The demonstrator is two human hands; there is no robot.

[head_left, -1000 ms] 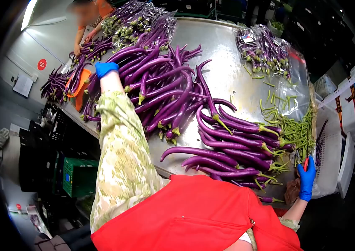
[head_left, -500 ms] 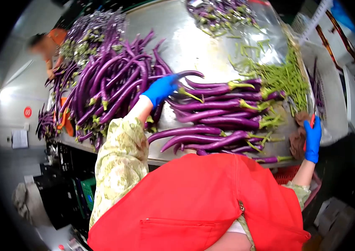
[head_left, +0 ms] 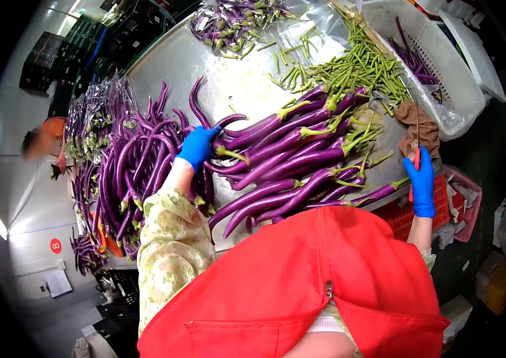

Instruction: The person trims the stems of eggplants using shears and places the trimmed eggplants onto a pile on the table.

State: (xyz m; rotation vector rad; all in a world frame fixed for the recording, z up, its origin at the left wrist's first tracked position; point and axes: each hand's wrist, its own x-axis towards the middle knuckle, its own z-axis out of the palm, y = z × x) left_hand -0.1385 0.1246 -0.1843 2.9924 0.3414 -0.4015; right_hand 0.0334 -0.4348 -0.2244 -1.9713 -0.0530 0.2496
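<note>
My left hand (head_left: 198, 147), in a blue glove, is closed around a long purple eggplant (head_left: 232, 119) between the big pile and the laid-out row. A green stem sticks out to the right beside the fingers. The row of eggplants (head_left: 291, 161) lies side by side on the metal table (head_left: 169, 65), most stems pointing right. At the table's right edge my gloved right hand (head_left: 421, 182) grips a red-handled knife (head_left: 416, 158), its thin blade pointing away from me over a brown cloth (head_left: 408, 113). Loose eggplants (head_left: 139, 161) are heaped left of my left hand.
Cut green stems (head_left: 360, 71) cover the far right of the table. Bagged eggplants (head_left: 100, 113) lie at the left, others (head_left: 238, 24) at the far side. A white crate (head_left: 450, 65) stands at the right, a red basket (head_left: 396, 218) below the edge. Another person (head_left: 47, 140) is at the far left.
My view has turned, so the table appears rotated and more of the right-hand crate shows. My left hand keeps hold by the row's left end; my right hand still holds the knife.
</note>
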